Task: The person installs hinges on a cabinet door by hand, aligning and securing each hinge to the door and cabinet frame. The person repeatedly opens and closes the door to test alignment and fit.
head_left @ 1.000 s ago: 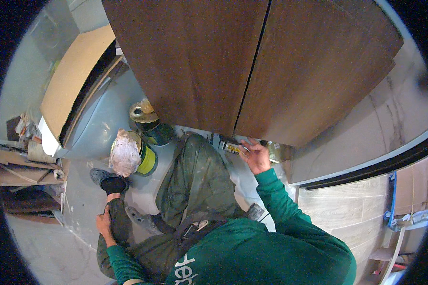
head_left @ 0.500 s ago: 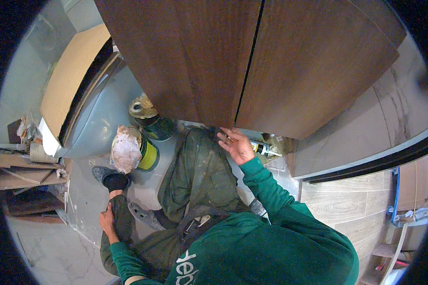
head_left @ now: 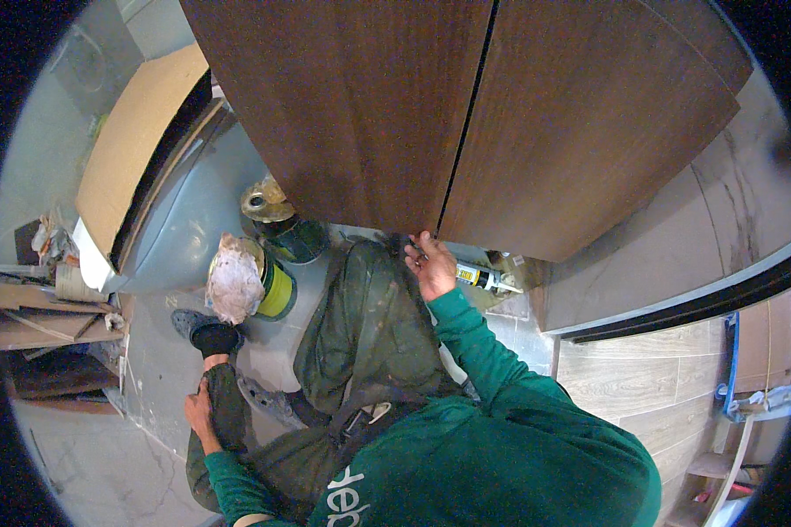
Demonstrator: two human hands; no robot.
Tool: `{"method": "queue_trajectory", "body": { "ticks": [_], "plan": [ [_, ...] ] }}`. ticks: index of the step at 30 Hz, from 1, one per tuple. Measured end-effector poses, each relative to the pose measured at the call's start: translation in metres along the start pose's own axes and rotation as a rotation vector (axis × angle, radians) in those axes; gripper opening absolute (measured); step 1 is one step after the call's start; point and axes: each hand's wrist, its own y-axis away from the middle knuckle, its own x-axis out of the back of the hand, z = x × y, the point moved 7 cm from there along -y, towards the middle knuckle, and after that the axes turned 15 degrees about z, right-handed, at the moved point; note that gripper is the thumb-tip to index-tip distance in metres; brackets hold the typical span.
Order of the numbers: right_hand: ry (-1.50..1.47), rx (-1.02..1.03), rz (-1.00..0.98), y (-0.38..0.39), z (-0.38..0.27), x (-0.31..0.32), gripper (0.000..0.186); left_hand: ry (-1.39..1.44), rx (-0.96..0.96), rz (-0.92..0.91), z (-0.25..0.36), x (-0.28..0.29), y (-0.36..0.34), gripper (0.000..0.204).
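My right hand [head_left: 432,266] is raised to the lower edge of the dark brown cabinet doors [head_left: 360,132], close to the gap between them. Its fingers are apart and a little bent, with fingertips at the edge and nothing seen in them. Beside that hand, a sealant cartridge [head_left: 479,276] with a pale nozzle lies partly under the right door. My left hand [head_left: 200,415] rests on the shin of my dark trouser leg [head_left: 228,408], fingers laid along the cloth and partly out of sight.
A green-labelled can [head_left: 278,292] with a crumpled pale bag [head_left: 234,279] stands left of my knee; a dark can [head_left: 297,239] is behind it. Cardboard [head_left: 140,149] leans over a grey-blue rounded fixture [head_left: 184,228]. Wood scraps [head_left: 53,325] lie far left. A dark sill [head_left: 676,309] edges the right side.
My right hand has shifted slightly left along the door edge, its wrist turned more upright, and more of the cartridge shows. The left hand stays on the shin.
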Motion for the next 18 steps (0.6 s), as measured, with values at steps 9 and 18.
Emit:
{"method": "queue_trajectory", "body": {
  "ticks": [9, 18],
  "plan": [
    [-0.093, -0.014, 0.011, -0.008, 0.011, 0.006, 0.024, 0.016, -0.085, -0.023, -0.023, -0.032, -0.020, 0.084],
    [-0.379, -0.214, -0.185, 0.011, 0.009, 0.008, 0.022, -0.002, -0.010, 0.045, -0.017, -0.012, -0.008, 0.080]
  ]
}}
